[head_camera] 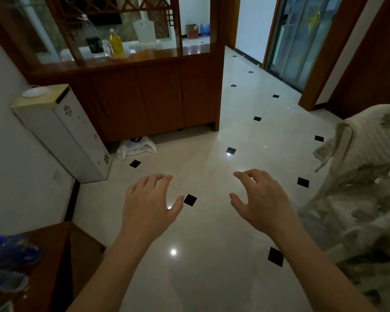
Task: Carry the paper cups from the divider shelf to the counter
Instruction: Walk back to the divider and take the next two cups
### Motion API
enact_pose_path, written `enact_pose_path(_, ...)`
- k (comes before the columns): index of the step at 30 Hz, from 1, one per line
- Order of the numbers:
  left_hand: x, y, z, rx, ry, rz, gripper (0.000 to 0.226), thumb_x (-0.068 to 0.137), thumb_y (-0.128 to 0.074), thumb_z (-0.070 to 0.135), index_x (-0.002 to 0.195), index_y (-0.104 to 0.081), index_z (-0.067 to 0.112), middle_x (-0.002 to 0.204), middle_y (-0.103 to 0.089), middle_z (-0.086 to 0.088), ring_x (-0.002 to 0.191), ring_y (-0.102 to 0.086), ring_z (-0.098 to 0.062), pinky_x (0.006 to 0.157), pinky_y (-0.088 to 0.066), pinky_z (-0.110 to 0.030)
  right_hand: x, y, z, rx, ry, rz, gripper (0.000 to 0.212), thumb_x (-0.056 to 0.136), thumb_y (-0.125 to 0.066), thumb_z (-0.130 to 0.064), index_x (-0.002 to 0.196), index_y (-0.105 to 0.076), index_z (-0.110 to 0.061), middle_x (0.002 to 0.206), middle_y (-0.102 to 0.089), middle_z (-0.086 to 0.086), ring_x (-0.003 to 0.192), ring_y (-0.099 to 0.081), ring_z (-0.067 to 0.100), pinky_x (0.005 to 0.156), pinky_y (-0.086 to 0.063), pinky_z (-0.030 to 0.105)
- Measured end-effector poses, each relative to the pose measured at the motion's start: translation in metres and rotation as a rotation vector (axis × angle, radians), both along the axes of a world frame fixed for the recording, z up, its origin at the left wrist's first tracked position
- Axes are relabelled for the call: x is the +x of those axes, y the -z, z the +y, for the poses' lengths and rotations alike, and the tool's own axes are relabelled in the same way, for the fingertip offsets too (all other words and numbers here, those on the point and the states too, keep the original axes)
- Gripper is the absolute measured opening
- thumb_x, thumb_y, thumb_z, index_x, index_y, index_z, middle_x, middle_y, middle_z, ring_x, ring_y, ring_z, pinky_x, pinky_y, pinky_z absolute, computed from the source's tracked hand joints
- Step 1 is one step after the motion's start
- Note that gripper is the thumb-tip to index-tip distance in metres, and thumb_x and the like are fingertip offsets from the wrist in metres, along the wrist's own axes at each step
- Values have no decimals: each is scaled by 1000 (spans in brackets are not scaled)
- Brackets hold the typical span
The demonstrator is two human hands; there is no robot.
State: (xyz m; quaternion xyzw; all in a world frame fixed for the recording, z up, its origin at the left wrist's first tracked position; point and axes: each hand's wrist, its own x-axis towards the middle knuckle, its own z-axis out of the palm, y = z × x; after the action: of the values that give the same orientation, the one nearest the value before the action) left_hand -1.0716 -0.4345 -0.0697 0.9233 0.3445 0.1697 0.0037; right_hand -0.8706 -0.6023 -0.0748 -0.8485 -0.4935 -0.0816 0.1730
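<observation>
The wooden divider shelf (158, 55) stands across the room at the top of the view, with cabinet doors below it. On its ledge stand a tall dark bottle (92, 39) and a yellow bottle (115, 42); pale plastic items sit beside them. I cannot make out paper cups for certain. My left hand (151, 203) and my right hand (259, 203) hover palms down over the tiled floor, well short of the shelf. Both have fingers spread and hold nothing.
A white water dispenser (70, 131) stands at the left wall, with a white plastic bag (136, 147) on the floor beside it. A covered chair (365, 176) is at the right. A wooden table (45, 262) with a blue-capped bottle (11, 248) is at the lower left. A doorway opens right of the divider.
</observation>
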Motion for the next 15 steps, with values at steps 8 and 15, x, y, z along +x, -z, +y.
enact_pose_path(8,110,15,93,-3,19,22,57,83,-48,57,127,-56,21,122,-61,-1,108,-56,-22,86,-46,-40,104,12,88,-21,33,20,53,84,-63,-43,130,-58,-18,120,-63,7,109,-58,24,84,-50,38)
enact_pose_path(15,247,16,171,21,-25,30,56,84,-49,58,127,-56,22,121,-62,0,108,-57,-21,88,-47,-40,237,12,172,11,17,12,50,80,-68,-41,123,-63,-16,112,-66,8,100,-62,24,78,-51,36)
